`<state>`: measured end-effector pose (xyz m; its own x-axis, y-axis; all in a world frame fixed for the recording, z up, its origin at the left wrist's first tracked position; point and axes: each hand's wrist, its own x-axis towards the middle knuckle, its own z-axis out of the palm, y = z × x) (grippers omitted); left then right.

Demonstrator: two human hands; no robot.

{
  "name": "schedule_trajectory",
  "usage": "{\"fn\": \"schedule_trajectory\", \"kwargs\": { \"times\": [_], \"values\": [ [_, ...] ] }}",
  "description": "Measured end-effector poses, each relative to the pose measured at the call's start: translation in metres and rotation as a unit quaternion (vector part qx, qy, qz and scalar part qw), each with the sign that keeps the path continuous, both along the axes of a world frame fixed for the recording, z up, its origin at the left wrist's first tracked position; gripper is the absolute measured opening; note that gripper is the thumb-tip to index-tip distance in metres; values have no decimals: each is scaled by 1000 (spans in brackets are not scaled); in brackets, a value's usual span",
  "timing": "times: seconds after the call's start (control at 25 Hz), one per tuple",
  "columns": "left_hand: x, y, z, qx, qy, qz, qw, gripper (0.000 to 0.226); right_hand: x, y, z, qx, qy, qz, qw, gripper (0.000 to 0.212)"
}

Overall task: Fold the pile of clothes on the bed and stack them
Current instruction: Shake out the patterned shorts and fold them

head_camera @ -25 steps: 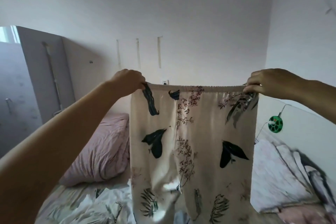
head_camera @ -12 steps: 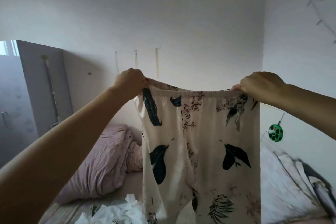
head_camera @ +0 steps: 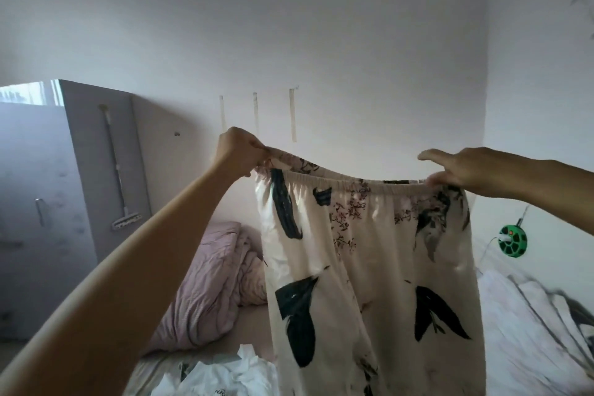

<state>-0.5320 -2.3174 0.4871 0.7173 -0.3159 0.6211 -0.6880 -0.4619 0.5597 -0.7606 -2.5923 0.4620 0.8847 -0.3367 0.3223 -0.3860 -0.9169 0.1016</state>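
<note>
Grey wardrobe panels (head_camera: 48, 202) stand at the far left, with a long-handled mop (head_camera: 117, 167) hanging against one of them. Below and just right of these, a crumpled mauve duvet (head_camera: 209, 286) lies on the bed (head_camera: 254, 321), and white clothes (head_camera: 225, 376) are heaped at the bottom edge. Above the duvet the left hand (head_camera: 239, 151) is raised, its fingers (head_camera: 257, 151) curled tight round one end of the elastic waistband of the cream leaf-print trousers (head_camera: 369, 267). These trousers hang in the air over the bed, held up by both ends of the waistband, which sags slightly in the middle, and the fabric drops out of view at the bottom. At the other end the right hand (head_camera: 472, 170) pinches the waistband between thumb and lower fingers, while its forefinger sticks out straight and free. Further right, a green reel (head_camera: 512, 241) sits on the wall above pale rumpled bedding (head_camera: 530, 331).
</note>
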Motion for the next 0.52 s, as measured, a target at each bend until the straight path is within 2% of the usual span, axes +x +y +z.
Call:
{"fn": "schedule_trajectory", "kwargs": {
  "times": [0.08, 0.16, 0.24, 0.32, 0.4, 0.44, 0.52],
  "values": [
    [-1, -4, -3, -4, -18, 19, 1000, 9, 2, -2, -3, -64, 29, -46, 996, 22],
    [-3, -9, -5, -33, -15, 18, 999, 8, 7, -7, -9, -150, 38, -74, 985, 25],
    [-6, -13, -6, -54, 7, 9, 998, 6, 13, -16, -17, -151, 21, -70, 986, 26],
    [-4, -10, -5, -117, 64, -32, 991, 14, 12, -26, -16, -13, -86, -32, 996, 17],
    [3, -2, -7, -185, 107, -80, 974, 20, 8, -33, -9, 184, -155, -14, 971, 7],
    [10, 2, -8, -184, 89, -80, 976, 19, 4, -33, -6, 292, -157, -9, 943, 4],
    [21, 8, -9, -117, 18, -61, 991, 17, -3, -33, 2, 469, -185, 33, 863, 8]
  ]
}}
